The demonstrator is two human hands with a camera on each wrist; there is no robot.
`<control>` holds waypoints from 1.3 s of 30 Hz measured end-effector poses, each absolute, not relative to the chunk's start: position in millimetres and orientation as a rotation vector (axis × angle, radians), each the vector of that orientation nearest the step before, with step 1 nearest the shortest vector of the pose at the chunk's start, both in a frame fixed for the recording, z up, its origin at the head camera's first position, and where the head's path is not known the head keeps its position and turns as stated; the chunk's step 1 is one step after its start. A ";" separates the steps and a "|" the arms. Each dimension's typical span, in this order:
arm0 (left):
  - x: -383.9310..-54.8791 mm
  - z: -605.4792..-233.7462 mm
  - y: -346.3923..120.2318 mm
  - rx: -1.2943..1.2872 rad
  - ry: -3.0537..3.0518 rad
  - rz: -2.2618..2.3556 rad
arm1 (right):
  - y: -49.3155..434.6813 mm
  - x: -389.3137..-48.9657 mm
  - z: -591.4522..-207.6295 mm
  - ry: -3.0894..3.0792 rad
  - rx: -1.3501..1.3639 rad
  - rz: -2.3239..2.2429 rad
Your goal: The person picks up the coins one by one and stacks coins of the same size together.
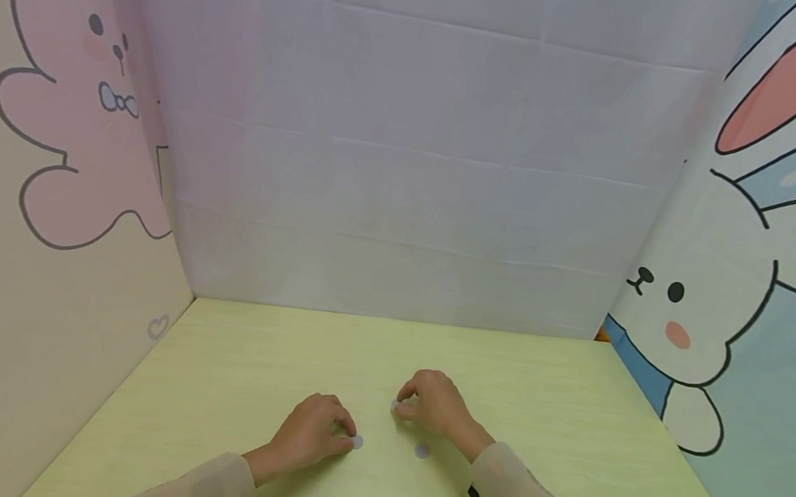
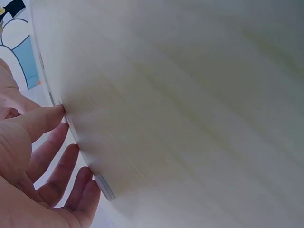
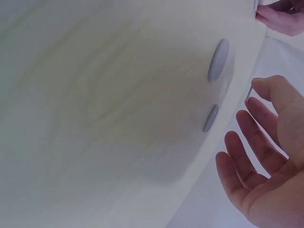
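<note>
My left hand (image 1: 308, 432) pinches a small pale grey disc (image 1: 358, 441) between thumb and fingertips, close over the table (image 1: 278, 348). In the left wrist view, a grey disc (image 2: 105, 188) with a ridged edge lies against the table beside the little finger. To the right and a little farther away, my right hand (image 1: 433, 404) holds another thin disc (image 1: 395, 406) between thumb and forefinger; its edge shows in the right wrist view. The remaining fingers of that hand are spread and loosely curved. A loose disc (image 1: 422, 451) lies nearer me, and a smaller-looking disc (image 3: 211, 118) appears in the right wrist view.
A white cloth sheet (image 1: 405, 163) hangs at the table's far edge. On the left stands a panel with a pink cartoon animal (image 1: 84, 138), and on the right one with a white cartoon rabbit (image 1: 695, 303). Both sleeves (image 1: 526, 493) reach over the near table.
</note>
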State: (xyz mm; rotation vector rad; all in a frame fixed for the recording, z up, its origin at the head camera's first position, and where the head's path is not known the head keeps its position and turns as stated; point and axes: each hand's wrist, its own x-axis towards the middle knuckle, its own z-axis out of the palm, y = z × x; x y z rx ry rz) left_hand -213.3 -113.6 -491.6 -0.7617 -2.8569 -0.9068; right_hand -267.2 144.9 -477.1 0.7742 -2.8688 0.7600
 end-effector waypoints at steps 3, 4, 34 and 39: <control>-213.9 -491.8 -113.6 -0.760 -2.860 -0.906 | 142.1 -265.0 -475.4 -2.850 0.792 0.762; -214.0 -491.8 -113.6 -0.760 -2.862 -0.909 | 141.0 -264.1 -474.9 -2.848 0.794 0.764; -213.3 -491.9 -114.9 -0.755 -2.856 -0.940 | 114.2 -241.4 -474.7 -2.871 0.917 0.715; -213.5 -492.7 -115.1 -0.755 -2.857 -0.932 | 111.4 -240.3 -476.0 -2.845 0.949 0.728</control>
